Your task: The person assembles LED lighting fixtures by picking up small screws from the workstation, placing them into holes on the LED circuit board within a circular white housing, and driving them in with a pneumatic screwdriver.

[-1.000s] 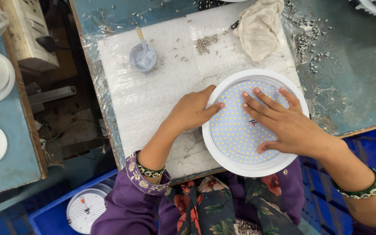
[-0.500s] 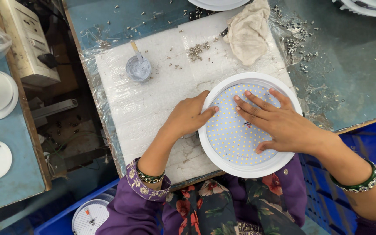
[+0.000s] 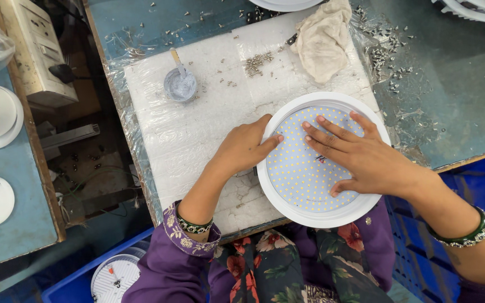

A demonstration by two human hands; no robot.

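A blue-green workbench (image 3: 450, 101) carries a white foam pad (image 3: 197, 129) wrapped in clear plastic film. A round white lamp housing (image 3: 287, 202) lies on the near right part of the pad, with a disc of small yellow dots (image 3: 301, 174) seated inside it. The right hand (image 3: 360, 160) rests flat on the disc, fingers spread and extended, gripping nothing. The left hand (image 3: 242, 148) lies on the pad at the left rim of the housing, loosely curled, its thumb touching the rim. A crumpled beige cloth (image 3: 321, 39) lies at the far right corner of the pad. A small round cup (image 3: 179, 85) with a stick in it stands on the far left part of the pad. Loose screws (image 3: 256, 63) lie between the cup and the cloth.
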